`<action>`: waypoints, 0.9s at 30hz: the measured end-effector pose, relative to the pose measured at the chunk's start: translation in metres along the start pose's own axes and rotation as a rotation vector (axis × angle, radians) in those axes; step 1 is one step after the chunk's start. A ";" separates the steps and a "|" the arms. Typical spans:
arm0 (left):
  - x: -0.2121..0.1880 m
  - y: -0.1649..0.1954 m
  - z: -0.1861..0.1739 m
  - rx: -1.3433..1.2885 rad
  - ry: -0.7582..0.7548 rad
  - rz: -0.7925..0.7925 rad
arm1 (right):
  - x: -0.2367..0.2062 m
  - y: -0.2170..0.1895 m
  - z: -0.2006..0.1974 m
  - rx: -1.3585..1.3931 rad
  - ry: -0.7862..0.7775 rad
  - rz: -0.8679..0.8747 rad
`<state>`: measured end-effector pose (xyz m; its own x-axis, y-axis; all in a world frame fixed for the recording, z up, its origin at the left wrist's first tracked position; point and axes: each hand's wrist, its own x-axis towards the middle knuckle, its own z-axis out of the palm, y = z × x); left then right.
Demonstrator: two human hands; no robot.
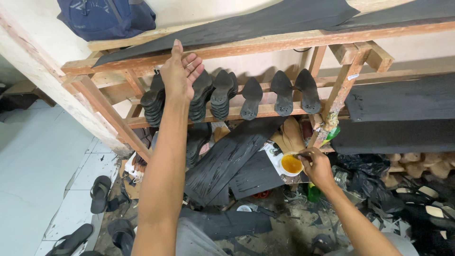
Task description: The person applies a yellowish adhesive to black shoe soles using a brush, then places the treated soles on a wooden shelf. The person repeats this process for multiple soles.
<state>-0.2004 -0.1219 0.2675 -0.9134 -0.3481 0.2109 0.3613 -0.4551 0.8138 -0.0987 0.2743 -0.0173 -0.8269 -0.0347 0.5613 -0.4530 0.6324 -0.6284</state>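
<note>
My left hand (179, 71) is raised to a wooden rack (279, 42), fingers spread and resting on the upper rail just above stacks of black shoe soles (208, 95). Lower down, my right hand (316, 167) pinches a thin stick or brush whose tip dips into a small white cup of yellow glue (291, 164). The cup sits on black rubber sheets (232, 161) leaning under the rack. More single black soles (294, 92) stand along the middle rail to the right.
A blue backpack (106, 18) lies on top of the rack at left. Long black rubber sheets (398, 99) rest on the shelves at right. Sandals (99, 192) lie on the tiled floor at left. Shoes and black bags (379, 185) clutter the floor at right.
</note>
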 end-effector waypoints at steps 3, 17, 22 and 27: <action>-0.014 -0.022 -0.002 0.139 -0.119 0.050 | -0.001 -0.002 -0.005 -0.053 0.041 -0.033; -0.121 -0.219 0.028 1.245 -0.094 0.597 | -0.007 -0.010 -0.022 -0.030 -0.050 0.104; -0.071 -0.222 0.034 1.440 -0.001 0.692 | -0.010 -0.004 -0.023 0.000 -0.025 0.128; -0.043 -0.232 0.030 1.624 -0.152 0.358 | -0.012 0.012 -0.013 0.214 0.071 0.101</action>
<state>-0.2510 0.0232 0.0862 -0.8770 -0.1180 0.4657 0.0740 0.9246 0.3738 -0.0901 0.2924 -0.0242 -0.8494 0.0799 0.5216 -0.4358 0.4512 -0.7788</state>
